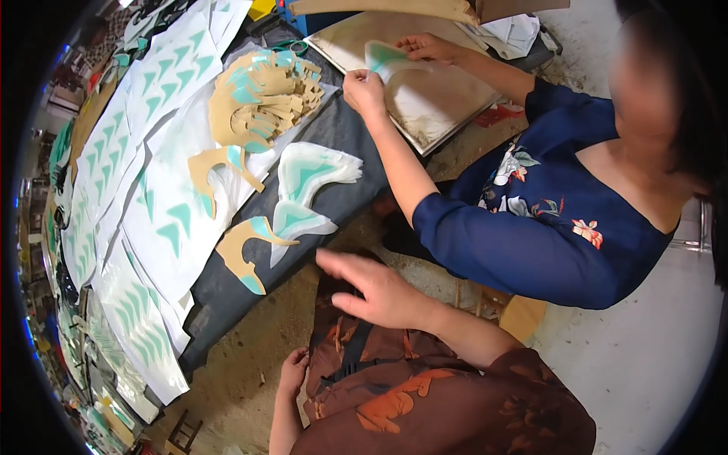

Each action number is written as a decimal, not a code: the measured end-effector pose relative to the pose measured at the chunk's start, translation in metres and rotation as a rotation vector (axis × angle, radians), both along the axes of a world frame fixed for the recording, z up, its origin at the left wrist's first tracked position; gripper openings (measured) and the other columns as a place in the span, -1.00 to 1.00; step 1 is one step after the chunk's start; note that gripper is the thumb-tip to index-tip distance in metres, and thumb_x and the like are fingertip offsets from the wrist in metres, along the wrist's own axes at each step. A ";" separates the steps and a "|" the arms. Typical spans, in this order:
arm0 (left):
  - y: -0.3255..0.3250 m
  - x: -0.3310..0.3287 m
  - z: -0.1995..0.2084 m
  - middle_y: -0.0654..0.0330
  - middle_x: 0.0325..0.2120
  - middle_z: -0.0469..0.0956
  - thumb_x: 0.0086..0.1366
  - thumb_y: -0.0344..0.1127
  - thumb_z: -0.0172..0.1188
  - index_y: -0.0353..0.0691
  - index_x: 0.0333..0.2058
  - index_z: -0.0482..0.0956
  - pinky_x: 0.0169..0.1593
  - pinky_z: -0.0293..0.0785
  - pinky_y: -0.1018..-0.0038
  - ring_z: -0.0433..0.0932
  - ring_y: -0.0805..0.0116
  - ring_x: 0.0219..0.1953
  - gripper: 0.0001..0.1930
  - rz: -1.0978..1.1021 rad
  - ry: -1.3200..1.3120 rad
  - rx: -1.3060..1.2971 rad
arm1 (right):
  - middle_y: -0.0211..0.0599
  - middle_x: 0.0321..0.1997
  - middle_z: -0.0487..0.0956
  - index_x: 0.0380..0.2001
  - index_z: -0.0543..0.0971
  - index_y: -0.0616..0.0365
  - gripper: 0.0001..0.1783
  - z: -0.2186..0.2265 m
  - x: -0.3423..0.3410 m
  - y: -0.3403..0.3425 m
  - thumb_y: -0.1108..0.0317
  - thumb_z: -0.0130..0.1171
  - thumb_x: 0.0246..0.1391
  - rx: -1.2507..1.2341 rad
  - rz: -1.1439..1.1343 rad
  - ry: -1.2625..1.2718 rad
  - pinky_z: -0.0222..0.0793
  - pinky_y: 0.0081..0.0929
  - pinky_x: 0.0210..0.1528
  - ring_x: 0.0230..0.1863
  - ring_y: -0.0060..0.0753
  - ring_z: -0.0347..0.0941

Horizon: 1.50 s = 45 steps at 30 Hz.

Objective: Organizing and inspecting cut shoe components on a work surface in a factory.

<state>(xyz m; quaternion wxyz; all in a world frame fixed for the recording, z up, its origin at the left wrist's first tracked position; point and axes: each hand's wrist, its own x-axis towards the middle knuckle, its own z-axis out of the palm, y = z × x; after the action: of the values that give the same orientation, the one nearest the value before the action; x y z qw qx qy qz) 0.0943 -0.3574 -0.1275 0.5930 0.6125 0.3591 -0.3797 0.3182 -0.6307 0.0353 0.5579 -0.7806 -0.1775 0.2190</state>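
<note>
My right hand (362,282) hovers just off the table's near edge, fingers stretched out and thumb apart, holding nothing. Nearest to it lies a curved tan cut piece (235,254) with light green patches at its ends. Beside that is a whitish, see-through cut piece (299,218) with a green band, below a stack of similar pieces (307,173). Another curved tan piece (201,168) rests farther back, next to a fanned pile of tan pieces (265,91). Low beside my brown garment is my left hand (294,370); its fingers are mostly hidden.
White sheets with green shapes (171,227) cover the left of the dark-covered table (334,129). A person in blue (523,227) at the right holds a green-and-white piece (383,57) over a pale board (425,98). Green-handled scissors (296,47) lie behind.
</note>
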 end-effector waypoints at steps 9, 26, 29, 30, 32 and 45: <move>0.012 -0.034 -0.021 0.21 -0.29 0.50 0.20 -0.48 -0.03 -0.33 -0.10 0.40 -0.12 0.33 0.55 0.44 0.43 -0.23 -0.73 0.033 -0.015 -0.004 | -0.24 -0.36 0.56 -0.14 0.44 0.18 -0.62 -0.142 -0.076 -0.065 0.29 0.07 -0.07 -0.275 -0.079 0.506 0.37 -0.42 -0.23 -0.29 -0.29 0.48; 0.011 -0.037 -0.021 0.20 -0.30 0.51 0.20 -0.47 -0.02 -0.32 -0.13 0.43 -0.12 0.34 0.55 0.45 0.44 -0.23 -0.75 0.009 -0.033 0.006 | -0.24 -0.30 0.55 -0.24 0.48 0.21 -0.69 -0.251 -0.172 -0.166 0.37 0.14 -0.13 -0.427 -0.343 0.711 0.34 -0.48 -0.17 -0.24 -0.36 0.46; 0.007 -0.031 -0.015 0.20 -0.29 0.51 0.21 -0.47 -0.02 -0.32 -0.11 0.42 -0.12 0.34 0.56 0.45 0.44 -0.23 -0.74 0.052 -0.023 -0.036 | -0.23 -0.30 0.55 -0.24 0.48 0.22 -0.70 -0.247 -0.169 -0.162 0.40 0.13 -0.12 -0.373 -0.390 0.806 0.34 -0.52 -0.17 -0.23 -0.39 0.45; 0.007 -0.033 -0.016 0.20 -0.29 0.51 0.21 -0.47 -0.02 -0.32 -0.11 0.42 -0.12 0.34 0.56 0.45 0.44 -0.23 -0.74 0.054 -0.022 -0.036 | -0.27 -0.30 0.52 -0.24 0.47 0.25 -0.73 -0.239 -0.165 -0.156 0.44 0.07 -0.09 -0.366 -0.400 0.819 0.33 -0.54 -0.18 -0.24 -0.43 0.43; 0.008 -0.032 -0.015 0.20 -0.29 0.51 0.21 -0.47 -0.02 -0.31 -0.09 0.41 -0.12 0.34 0.56 0.45 0.43 -0.22 -0.73 0.032 -0.032 -0.016 | -0.31 -0.30 0.50 -0.23 0.45 0.28 -0.75 -0.232 -0.160 -0.150 0.49 0.01 -0.05 -0.356 -0.409 0.833 0.32 -0.56 -0.19 -0.25 -0.48 0.41; 0.008 -0.031 -0.011 0.10 -0.30 0.53 0.17 -0.34 0.06 -0.36 -0.12 0.43 -0.13 0.37 0.50 0.47 0.38 -0.23 -0.69 -0.079 -0.060 0.124 | -0.24 -0.36 0.52 -0.23 0.46 0.28 -0.71 -0.245 -0.166 -0.163 0.37 0.06 -0.06 -0.292 -0.372 0.754 0.33 -0.52 -0.34 -0.38 -0.43 0.43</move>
<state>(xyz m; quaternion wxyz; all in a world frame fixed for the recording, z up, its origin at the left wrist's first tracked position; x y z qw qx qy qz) 0.0636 -0.3498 -0.1381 0.5491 0.6727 0.3398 -0.3612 0.1521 -0.7941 -0.2097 0.4975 -0.7353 0.2144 0.4072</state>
